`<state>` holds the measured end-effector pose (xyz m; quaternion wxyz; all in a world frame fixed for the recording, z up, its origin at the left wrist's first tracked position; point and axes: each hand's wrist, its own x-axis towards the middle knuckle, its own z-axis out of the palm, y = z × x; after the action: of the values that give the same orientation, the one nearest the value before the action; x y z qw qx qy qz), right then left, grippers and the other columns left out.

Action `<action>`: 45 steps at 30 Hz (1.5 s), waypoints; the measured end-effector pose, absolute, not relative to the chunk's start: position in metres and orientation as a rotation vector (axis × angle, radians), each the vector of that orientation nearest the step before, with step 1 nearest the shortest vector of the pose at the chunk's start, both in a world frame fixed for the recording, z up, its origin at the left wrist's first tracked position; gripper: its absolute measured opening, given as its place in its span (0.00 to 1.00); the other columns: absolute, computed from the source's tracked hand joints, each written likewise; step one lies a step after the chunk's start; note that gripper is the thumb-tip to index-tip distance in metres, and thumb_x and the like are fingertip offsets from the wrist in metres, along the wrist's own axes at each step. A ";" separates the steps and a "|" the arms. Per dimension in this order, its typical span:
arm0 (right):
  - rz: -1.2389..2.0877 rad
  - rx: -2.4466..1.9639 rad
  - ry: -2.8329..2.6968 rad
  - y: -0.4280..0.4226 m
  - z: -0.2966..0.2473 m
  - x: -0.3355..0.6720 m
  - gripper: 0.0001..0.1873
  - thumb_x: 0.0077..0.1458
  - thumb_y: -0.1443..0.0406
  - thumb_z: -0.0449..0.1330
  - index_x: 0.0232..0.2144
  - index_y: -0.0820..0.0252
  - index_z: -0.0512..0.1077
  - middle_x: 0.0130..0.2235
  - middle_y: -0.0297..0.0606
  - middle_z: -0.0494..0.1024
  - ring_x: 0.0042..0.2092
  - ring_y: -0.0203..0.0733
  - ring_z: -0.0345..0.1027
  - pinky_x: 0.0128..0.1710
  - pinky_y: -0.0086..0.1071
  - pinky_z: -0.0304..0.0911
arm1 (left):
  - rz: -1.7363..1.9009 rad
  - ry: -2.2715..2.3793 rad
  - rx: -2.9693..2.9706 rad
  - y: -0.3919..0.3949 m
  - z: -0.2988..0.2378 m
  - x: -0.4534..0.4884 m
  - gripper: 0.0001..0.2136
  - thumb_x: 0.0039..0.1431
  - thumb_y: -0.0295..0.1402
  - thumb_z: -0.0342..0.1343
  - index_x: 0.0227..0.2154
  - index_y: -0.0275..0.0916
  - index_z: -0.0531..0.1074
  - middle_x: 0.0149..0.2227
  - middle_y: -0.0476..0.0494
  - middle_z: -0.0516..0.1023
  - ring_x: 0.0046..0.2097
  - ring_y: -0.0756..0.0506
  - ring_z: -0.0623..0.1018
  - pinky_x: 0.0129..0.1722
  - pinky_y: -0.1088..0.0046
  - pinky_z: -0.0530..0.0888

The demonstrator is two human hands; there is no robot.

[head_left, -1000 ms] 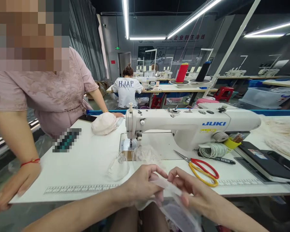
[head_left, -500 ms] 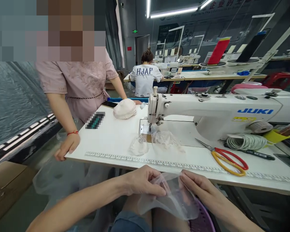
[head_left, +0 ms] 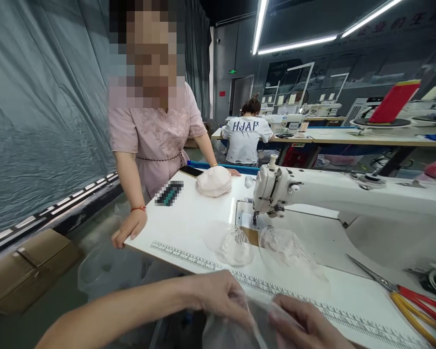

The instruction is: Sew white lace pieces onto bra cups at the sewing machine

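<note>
At the table's front edge, my left hand (head_left: 223, 300) pinches a piece of sheer white fabric (head_left: 218, 334) between thumb and fingers. My right hand (head_left: 301, 320) grips the same fabric a short way to the right, its lower part cut off by the frame. The cloth hangs down over my lap, partly hidden by the hands. Just beyond them, two white lace pieces, one on the left (head_left: 236, 247) and one on the right (head_left: 285, 245), lie flat in front of the sewing machine (head_left: 272, 189). Neither hand touches these.
Scissors (head_left: 388, 286) with red and yellow handles lie at the right. A printed ruler (head_left: 203, 261) runs along the table edge. A co-worker's hand (head_left: 131, 228) rests on the left corner. A white fabric bundle (head_left: 213, 182) and a phone (head_left: 191, 171) sit farther back.
The view has swung left, so the table, machine and co-worker appear farther right. My hands sit lower in the picture, still holding the sheer fabric, now closer together.
</note>
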<state>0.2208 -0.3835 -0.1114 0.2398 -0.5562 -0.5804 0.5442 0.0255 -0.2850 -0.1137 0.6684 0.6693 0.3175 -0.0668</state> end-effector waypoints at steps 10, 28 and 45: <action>-0.287 -1.130 -2.023 -0.283 -0.079 0.240 0.15 0.59 0.72 0.48 0.45 0.58 0.70 0.47 0.40 0.73 0.47 0.40 0.67 0.46 0.31 0.62 | 1.242 0.106 3.309 -0.189 -0.036 0.022 0.08 0.60 0.24 0.46 0.29 0.36 0.69 0.39 0.47 0.73 0.40 0.51 0.71 0.45 0.69 0.64; -0.958 -1.587 -2.285 -0.325 -0.177 0.347 0.27 0.61 0.51 0.44 0.51 0.63 0.65 0.50 0.45 0.71 0.48 0.53 0.65 0.43 0.44 0.55 | -0.049 0.716 3.161 -0.239 -0.156 0.058 0.44 0.46 0.65 0.39 0.54 0.29 0.62 0.52 0.18 0.63 0.47 0.29 0.71 0.44 0.53 0.67; 0.643 -1.803 -1.835 -0.250 -0.165 0.248 0.20 0.59 0.51 0.44 0.23 0.59 0.56 0.23 0.34 0.60 0.25 0.36 0.55 0.25 0.29 0.52 | 0.139 0.997 2.371 -0.147 -0.136 0.051 0.04 0.54 0.30 0.57 0.33 0.36 0.73 0.35 0.46 0.71 0.42 0.47 0.66 0.44 0.69 0.61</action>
<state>0.2476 -0.2505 -0.1652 0.2427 -0.6596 -0.6713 0.2353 0.0511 -0.1471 -0.1357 0.2793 0.8838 0.3717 0.0518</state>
